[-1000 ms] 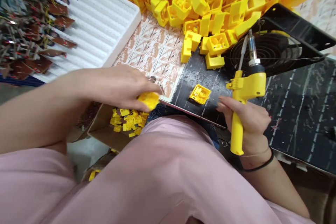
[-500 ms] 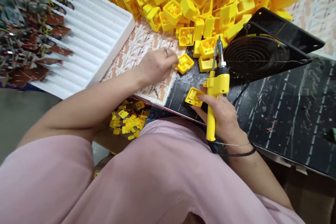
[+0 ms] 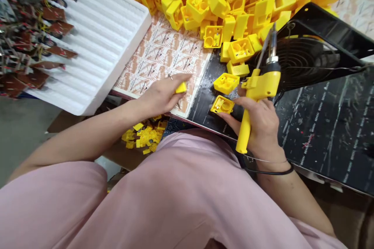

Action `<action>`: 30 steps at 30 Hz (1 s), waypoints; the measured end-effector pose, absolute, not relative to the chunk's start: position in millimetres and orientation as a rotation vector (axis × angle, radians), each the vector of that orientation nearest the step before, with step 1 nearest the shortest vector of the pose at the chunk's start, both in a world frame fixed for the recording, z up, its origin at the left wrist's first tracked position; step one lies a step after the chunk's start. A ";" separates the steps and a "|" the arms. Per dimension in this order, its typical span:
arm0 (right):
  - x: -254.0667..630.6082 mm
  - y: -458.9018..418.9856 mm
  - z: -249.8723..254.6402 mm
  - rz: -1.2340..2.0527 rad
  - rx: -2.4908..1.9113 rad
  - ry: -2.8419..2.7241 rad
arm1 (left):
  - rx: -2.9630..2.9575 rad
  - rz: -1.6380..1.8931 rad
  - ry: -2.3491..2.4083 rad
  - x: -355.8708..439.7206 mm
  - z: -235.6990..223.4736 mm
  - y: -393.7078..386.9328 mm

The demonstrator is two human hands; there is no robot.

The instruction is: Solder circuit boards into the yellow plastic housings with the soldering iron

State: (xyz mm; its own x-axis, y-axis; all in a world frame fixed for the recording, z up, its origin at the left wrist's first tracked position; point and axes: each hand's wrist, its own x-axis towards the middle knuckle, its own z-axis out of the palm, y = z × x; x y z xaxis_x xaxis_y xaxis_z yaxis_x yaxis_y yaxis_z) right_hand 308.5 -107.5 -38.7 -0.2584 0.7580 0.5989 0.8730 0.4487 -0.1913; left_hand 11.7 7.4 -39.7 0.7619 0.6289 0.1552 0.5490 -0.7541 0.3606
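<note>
My right hand (image 3: 260,124) is closed around a yellow soldering gun (image 3: 261,85), whose metal tip and thin side tube point up and away. The same hand's thumb and fingers also hold a small open yellow plastic housing (image 3: 222,105) by its right side, its inside facing up. Over the printed paper, my left hand (image 3: 162,93) pinches a small yellow plastic piece (image 3: 181,88), mostly hidden by the fingers. Just beyond the held housing, another open yellow housing (image 3: 226,83) lies on the black bench top.
A large heap of yellow housings (image 3: 198,6) fills the back. A black fan (image 3: 304,54) stands to the right. On the left, a white foam tray (image 3: 117,46) carries brown circuit boards (image 3: 60,29) with wires. Small yellow parts (image 3: 146,136) lie below the bench edge.
My left hand has drawn back leftward from the nearby housing, and a small yellow piece now shows in its fingers. My right hand still holds the gun and housing, slightly farther right in view.
</note>
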 end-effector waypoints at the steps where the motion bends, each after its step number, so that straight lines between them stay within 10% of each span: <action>1: 308.0 -105.4 -36.0 -0.277 -1.374 -2.056 | 2.697 0.394 0.858 13.3 -41.1 6.9; 15: 283.9 -46.1 -31.0 -0.264 -1.718 -2.301 | 2.633 0.351 1.042 -6.7 -38.8 4.7; 30: 289.8 -85.3 -23.4 0.286 -1.156 -2.233 | 2.542 0.132 0.951 -8.1 -16.7 12.5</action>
